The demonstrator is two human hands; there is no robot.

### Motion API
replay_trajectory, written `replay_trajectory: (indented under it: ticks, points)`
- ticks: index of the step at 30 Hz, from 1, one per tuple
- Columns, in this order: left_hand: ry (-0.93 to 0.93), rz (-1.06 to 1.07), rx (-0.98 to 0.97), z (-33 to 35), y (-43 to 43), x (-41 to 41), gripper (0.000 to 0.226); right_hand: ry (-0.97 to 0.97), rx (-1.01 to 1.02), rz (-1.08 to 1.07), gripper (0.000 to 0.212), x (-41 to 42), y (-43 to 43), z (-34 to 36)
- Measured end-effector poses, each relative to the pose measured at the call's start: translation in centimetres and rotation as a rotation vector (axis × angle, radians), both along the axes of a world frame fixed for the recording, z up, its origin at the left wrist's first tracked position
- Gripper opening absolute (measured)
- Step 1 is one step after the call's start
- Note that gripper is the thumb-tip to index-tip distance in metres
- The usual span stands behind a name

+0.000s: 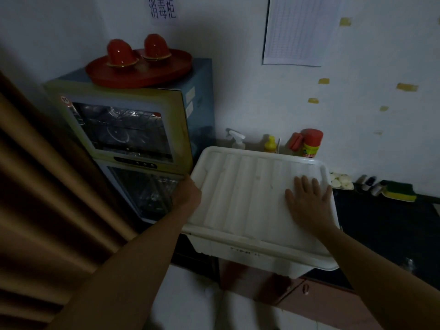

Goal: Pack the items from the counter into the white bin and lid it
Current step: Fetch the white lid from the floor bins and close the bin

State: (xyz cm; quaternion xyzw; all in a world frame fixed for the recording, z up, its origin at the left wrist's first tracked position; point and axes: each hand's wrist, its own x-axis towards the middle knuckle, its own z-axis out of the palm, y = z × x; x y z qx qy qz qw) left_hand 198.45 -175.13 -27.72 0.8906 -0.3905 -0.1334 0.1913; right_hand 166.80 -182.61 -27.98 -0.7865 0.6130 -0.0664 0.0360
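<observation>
A white ribbed lid (242, 194) lies on top of the white bin (250, 254), which stands on the left end of the dark counter (385, 229) and hangs a little over its front edge. My right hand (309, 201) rests flat on the lid's right part, fingers spread. My left hand (188, 192) is at the lid's left edge, its fingers hidden under or behind the rim. The bin's contents are hidden by the lid.
A disinfection cabinet (133, 129) with a red tray (140, 67) and cups stands left of the bin. Behind the bin are a spray bottle (237, 139), a yellow bottle (270, 144) and a red-capped can (309, 144). A sponge (400, 191) and a plate of white pieces (341, 182) lie to the right.
</observation>
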Motion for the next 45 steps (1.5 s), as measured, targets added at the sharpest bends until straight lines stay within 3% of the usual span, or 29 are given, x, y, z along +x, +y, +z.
replay_trajectory:
  ticks: [13, 22, 29, 33, 39, 45]
  points:
    - [0.129, 0.057, -0.043, 0.7, 0.0, -2.5, 0.043, 0.033, 0.001, 0.008, 0.062, -2.1, -1.0, 0.0]
    - [-0.119, 0.025, -0.039, -0.3, -0.1, -4.9, 0.048, 0.063, 0.006, 0.007, 0.063, -3.2, -1.5, -0.4]
    - [0.074, 0.071, 0.0, 0.0, -1.3, -3.7, 0.054, -0.073, -0.084, -0.12, 0.059, -4.1, -1.5, 0.7]
    - [0.193, 0.09, 0.007, 0.4, -2.1, -2.9, 0.058, -0.09, -0.01, -0.272, 0.061, -4.7, -1.3, 0.9]
    - [0.233, 0.094, 0.012, 0.0, -2.4, -2.6, 0.058, -0.301, 0.139, -0.425, 0.054, -6.0, -2.2, 1.2]
    - [0.244, 0.091, 0.008, -0.3, -2.6, -2.3, 0.062, -0.418, 0.255, -0.411, 0.048, -8.0, -2.9, 0.7]
